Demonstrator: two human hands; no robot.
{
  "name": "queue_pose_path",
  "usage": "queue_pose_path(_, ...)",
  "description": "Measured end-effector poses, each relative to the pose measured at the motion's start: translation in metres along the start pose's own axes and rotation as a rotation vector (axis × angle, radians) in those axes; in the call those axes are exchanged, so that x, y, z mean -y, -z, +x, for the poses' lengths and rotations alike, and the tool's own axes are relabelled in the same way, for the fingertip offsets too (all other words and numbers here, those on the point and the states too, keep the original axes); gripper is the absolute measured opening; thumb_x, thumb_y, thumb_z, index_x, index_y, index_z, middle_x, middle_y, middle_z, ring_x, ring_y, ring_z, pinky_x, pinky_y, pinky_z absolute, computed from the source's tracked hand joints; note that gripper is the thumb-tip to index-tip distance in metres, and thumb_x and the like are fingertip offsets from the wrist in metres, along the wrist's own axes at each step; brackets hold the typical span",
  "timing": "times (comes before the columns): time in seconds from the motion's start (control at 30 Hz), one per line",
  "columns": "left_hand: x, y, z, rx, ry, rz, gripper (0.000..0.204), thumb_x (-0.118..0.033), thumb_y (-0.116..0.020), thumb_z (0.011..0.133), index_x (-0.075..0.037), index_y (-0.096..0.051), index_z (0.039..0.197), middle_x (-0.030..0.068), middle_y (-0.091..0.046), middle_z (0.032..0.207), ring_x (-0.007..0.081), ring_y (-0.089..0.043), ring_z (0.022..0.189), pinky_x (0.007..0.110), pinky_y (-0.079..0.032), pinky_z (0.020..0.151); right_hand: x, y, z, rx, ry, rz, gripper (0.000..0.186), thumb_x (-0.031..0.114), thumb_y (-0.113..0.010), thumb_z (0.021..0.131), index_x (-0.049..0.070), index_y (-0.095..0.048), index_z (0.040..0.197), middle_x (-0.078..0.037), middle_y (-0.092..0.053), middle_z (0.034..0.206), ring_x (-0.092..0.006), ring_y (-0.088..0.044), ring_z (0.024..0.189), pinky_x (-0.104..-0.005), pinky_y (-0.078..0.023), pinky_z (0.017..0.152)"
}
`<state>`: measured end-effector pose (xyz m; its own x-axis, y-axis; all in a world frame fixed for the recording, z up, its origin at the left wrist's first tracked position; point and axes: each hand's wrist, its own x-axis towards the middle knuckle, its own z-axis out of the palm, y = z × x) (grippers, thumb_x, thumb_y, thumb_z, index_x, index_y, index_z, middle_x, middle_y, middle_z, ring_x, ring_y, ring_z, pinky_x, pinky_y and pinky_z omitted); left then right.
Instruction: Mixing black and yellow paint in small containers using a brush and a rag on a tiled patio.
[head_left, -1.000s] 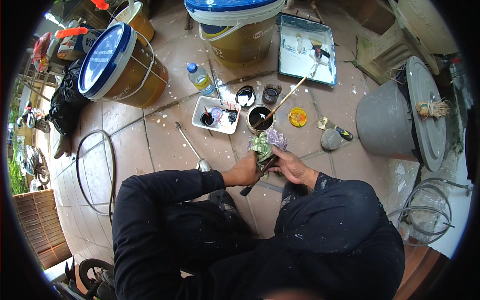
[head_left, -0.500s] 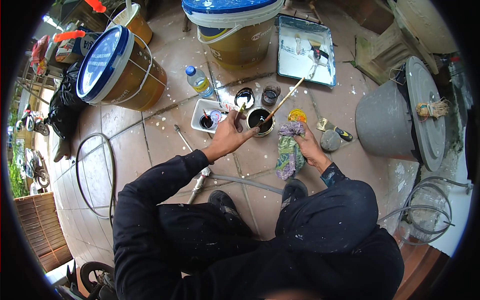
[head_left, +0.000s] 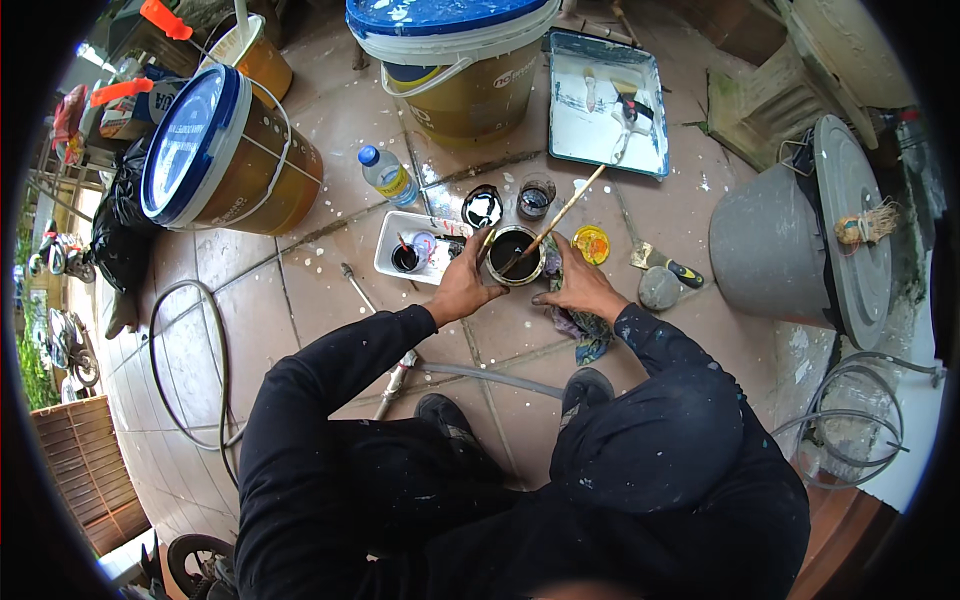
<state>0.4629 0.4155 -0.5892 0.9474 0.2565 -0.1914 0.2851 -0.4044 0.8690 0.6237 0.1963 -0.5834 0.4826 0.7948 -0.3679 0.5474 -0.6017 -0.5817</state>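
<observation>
A round open can of dark liquid (head_left: 516, 239) stands on the tiles before me, with a long wooden stick (head_left: 571, 217) leaning in it. My left hand (head_left: 463, 281) curves round the can's left side, and a thin yellowish stick (head_left: 486, 244) shows at its fingers. From the other side my right hand (head_left: 585, 284) closes on the can. A purple-green rag (head_left: 590, 336) is bunched beneath that hand, partly hidden by it. Left of the can sits a white tray (head_left: 384, 243) with a small cup of dark liquid (head_left: 405, 258). Just beyond lie a black-smeared lid (head_left: 482, 206) and a stained cup (head_left: 536, 196).
A yellow lid (head_left: 591, 244), scraper (head_left: 686, 273) and round grey lump (head_left: 659, 288) lie right. Farther off are a water bottle (head_left: 388, 175), paint buckets (head_left: 465, 95) and a paint tray (head_left: 657, 150). A grey bin (head_left: 765, 250) stands right; a hose (head_left: 490, 376) crosses near my feet.
My right hand has moved left to the can, bringing the rag along. My left hand has come down against the can's other side.
</observation>
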Motion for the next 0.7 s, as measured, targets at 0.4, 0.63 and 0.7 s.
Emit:
queue_pose_path(0.4,-0.047,0.019,0.007,0.018,-0.079,-0.485,0.101,-0.007,-0.095,0.070,-0.001,-0.037,0.153,0.0147,-0.049,0.152,0.0221,-0.047,0.145,0.033,-0.035,0.125,0.037,0.067,-0.007,-0.143,0.121,0.090,0.087,0.047,-0.092,0.070,0.021,-0.058,0.146,-0.021,-0.058,0.122,-0.0447,-0.067,0.110,-0.0499,-0.057,0.092)
queue_pose_path(0.63,-0.217,0.110,-0.035,-0.003,-0.115,-0.483,0.113,-0.013,-0.101,0.066,-0.004,-0.029,0.154,0.0166,-0.041,0.159,0.0253,-0.042,0.150,0.038,-0.033,0.127,0.172,0.249,-0.063,0.097,0.069,0.116,0.084,0.036,-0.093,0.071,0.028,-0.059,0.148,-0.014,-0.058,0.140,-0.0395,-0.061,0.129,-0.0483,-0.053,0.105)
queue_pose_path(0.7,-0.296,0.149,-0.050,0.031,-0.107,-0.476,0.125,-0.023,-0.101,0.068,-0.010,-0.021,0.163,0.0165,-0.041,0.159,0.0280,-0.042,0.150,0.041,-0.035,0.127,0.205,0.298,-0.089,0.150,0.132,0.094,0.085,0.040,-0.092,0.073,0.028,-0.057,0.150,-0.015,-0.055,0.147,-0.0407,-0.060,0.131,-0.0479,-0.053,0.107)
